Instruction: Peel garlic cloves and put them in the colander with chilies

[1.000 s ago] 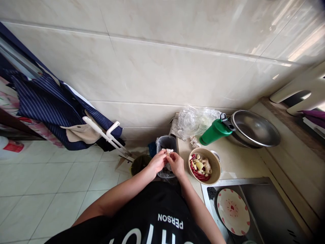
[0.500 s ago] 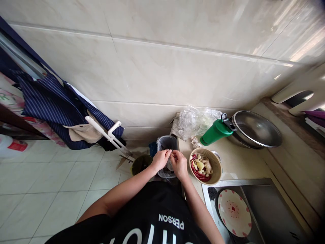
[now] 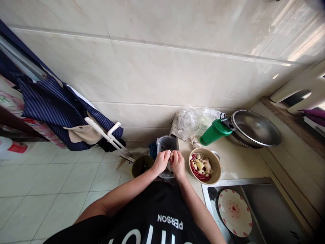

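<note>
Over a lined bin (image 3: 159,145), my left hand (image 3: 160,162) and my right hand (image 3: 178,166) meet fingertip to fingertip. Both are closed in a pinch on a small pale garlic clove (image 3: 171,154), mostly covered by the fingers. Just right of my right hand, a beige plastic basket (image 3: 216,171) holds red chillies (image 3: 202,177), peeled cloves, a cut yellowish piece (image 3: 200,166) and knobbly ginger (image 3: 207,165). Behind the basket, whole garlic (image 3: 195,142) lies on the counter.
A green shaker bottle (image 3: 214,131) lies tilted near a clear plastic bag (image 3: 191,120) and metal bowls (image 3: 256,127). A dotted plate (image 3: 235,213) sits on the stove at right. Left of the bin are a dark green bucket (image 3: 142,165), a white-handled rack (image 3: 109,135) and hanging aprons (image 3: 50,101).
The fingertips have drawn slightly apart and turned around the clove, with my right fingers curled more upright. Both hands stay above the bin.
</note>
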`<state>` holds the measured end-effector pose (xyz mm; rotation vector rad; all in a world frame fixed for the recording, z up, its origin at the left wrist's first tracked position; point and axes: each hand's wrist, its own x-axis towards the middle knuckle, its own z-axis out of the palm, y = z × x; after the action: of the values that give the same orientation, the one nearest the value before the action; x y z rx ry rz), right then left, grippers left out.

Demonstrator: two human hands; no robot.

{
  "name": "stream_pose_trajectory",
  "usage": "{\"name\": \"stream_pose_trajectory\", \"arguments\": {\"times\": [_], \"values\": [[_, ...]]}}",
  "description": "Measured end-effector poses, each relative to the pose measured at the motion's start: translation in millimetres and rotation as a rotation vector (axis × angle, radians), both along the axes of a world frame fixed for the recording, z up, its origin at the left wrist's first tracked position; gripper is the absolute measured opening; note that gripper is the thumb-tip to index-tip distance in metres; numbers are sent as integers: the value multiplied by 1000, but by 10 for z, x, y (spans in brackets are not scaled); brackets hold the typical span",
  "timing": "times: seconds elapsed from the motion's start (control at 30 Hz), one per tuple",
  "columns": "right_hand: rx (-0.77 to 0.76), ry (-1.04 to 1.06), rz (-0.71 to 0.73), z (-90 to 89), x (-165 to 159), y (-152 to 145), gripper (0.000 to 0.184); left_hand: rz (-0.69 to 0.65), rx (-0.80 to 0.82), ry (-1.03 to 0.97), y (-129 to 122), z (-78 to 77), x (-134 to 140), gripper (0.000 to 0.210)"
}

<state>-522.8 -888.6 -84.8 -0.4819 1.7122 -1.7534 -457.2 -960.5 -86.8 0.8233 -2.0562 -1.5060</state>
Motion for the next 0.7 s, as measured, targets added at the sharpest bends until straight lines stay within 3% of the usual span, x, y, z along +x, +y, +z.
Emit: {"name": "stream_pose_trajectory", "arguments": {"times": [0.17,0.37,0.5,0.7], "values": [[-196,-501,92,-7,-40,13,34,43,227,1,-7,-71,-53,45],[-363,-878,181,29,-126,62,33,68,187,-33,-62,-188,-47,44],[-371,-861,183,116,-136,61,24,78,180,-53,-91,-193,-17,42],[-222,-524,133,143,-63,47,28,12,106,-45,-91,-94,17,45]]}}
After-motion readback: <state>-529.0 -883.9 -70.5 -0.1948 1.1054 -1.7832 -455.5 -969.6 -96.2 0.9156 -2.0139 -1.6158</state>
